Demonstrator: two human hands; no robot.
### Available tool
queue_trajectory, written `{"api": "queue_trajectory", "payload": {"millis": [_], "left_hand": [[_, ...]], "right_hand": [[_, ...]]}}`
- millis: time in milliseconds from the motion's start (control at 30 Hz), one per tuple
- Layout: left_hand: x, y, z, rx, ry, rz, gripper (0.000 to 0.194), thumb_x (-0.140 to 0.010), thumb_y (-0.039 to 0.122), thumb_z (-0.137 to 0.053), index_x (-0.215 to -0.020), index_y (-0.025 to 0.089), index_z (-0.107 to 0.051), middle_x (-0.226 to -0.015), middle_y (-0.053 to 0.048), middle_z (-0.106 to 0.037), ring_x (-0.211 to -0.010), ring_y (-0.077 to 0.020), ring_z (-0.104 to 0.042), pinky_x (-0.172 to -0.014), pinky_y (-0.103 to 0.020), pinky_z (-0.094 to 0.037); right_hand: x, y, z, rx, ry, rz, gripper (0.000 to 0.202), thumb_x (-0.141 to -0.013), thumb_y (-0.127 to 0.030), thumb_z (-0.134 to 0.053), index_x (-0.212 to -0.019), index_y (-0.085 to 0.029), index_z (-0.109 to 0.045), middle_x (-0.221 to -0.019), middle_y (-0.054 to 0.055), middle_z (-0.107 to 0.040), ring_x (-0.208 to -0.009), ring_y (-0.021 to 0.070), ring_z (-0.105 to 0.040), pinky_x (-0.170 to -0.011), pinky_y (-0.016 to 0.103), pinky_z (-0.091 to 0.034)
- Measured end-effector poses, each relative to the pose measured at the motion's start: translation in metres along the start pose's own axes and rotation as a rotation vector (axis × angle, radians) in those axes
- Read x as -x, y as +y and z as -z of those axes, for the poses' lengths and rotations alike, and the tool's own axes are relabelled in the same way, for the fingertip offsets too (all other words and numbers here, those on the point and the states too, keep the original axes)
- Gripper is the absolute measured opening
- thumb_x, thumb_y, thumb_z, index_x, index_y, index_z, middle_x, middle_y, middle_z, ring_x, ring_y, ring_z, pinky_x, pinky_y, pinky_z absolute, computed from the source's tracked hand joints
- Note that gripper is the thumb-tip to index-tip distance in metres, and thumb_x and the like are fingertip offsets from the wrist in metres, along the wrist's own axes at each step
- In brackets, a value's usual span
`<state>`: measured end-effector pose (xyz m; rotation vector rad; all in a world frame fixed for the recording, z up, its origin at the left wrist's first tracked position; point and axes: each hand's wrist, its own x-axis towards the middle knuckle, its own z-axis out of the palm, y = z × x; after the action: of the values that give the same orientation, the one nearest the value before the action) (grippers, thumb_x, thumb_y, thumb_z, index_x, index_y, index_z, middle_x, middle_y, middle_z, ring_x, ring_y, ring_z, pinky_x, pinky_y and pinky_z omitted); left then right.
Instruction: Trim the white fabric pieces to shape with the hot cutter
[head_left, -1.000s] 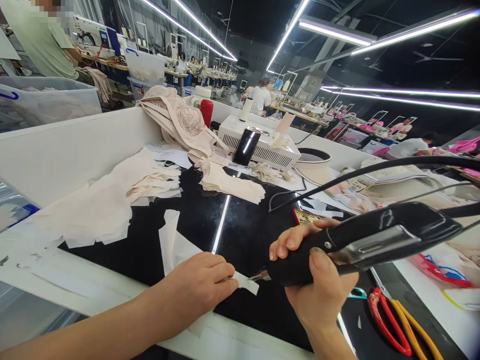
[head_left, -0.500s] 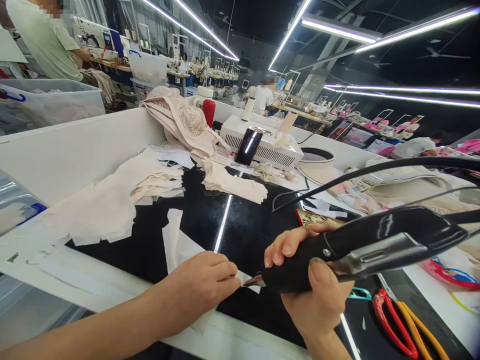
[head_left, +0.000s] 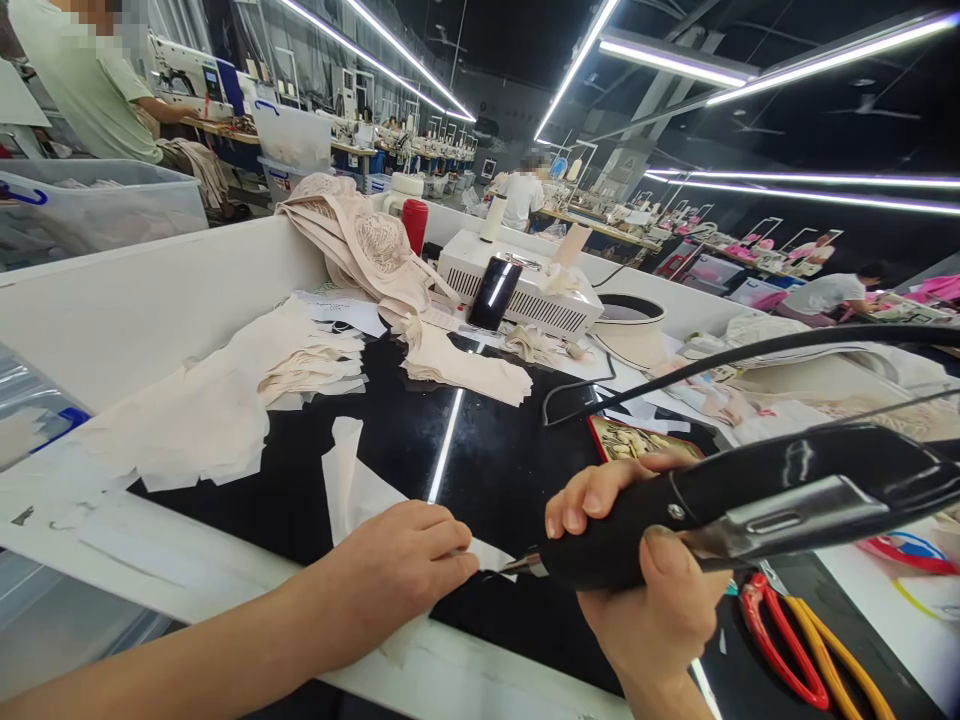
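Note:
My right hand [head_left: 652, 590] is wrapped round a black corded handheld tool [head_left: 615, 535] with a metal lever and a narrow metal tip. The tip points left, at the right end of a pale beige fabric piece [head_left: 367, 495] lying on the glossy black board [head_left: 510, 450]. My left hand [head_left: 405, 565] holds that fabric near its right end, fingers closed together close to the tip. The hand hides the middle of the piece.
Stacked beige fabric pieces [head_left: 202, 410] lie left, with another stack [head_left: 469, 370] farther back. A phone [head_left: 495, 292] leans on a vented white box [head_left: 555, 300]. Red-handled and orange-handled scissors [head_left: 780, 640] lie right, beyond a small tray [head_left: 637, 440]. The tool's black cable [head_left: 720, 350] arches rightward.
My right hand and the tool have moved a little to the right, carrying the tip slightly away from my left fingers. My left hand has hardly moved on the fabric.

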<state>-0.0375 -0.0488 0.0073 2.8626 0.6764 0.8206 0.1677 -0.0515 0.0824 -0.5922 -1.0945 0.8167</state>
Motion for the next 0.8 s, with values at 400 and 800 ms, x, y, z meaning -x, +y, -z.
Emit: {"api": "queue_trajectory", "payload": {"millis": [400, 800], "left_hand": [[0.007, 0.014, 0.014, -0.194, 0.001, 0.01, 0.04, -0.094, -0.006, -0.052, -0.131, 0.006, -0.06, -0.119, -0.013, -0.072, -0.112, -0.0245, -0.071, -0.101, -0.036, -0.063], [0.009, 0.021, 0.02, -0.123, -0.016, 0.064, 0.044, -0.087, -0.005, -0.049, -0.128, 0.007, -0.059, -0.118, -0.012, -0.072, -0.107, -0.0251, -0.071, -0.097, -0.035, -0.065]], "right_hand": [[0.0, -0.004, -0.002, 0.023, 0.027, 0.012, 0.033, -0.086, -0.039, -0.083, -0.11, -0.027, -0.064, -0.071, -0.005, -0.063, -0.055, 0.0151, -0.06, -0.047, 0.028, -0.056], [0.002, 0.001, -0.002, 0.014, -0.002, -0.004, 0.033, -0.087, -0.038, -0.083, -0.112, -0.027, -0.063, -0.074, -0.005, -0.065, -0.057, 0.0147, -0.062, -0.05, 0.028, -0.057]]}}
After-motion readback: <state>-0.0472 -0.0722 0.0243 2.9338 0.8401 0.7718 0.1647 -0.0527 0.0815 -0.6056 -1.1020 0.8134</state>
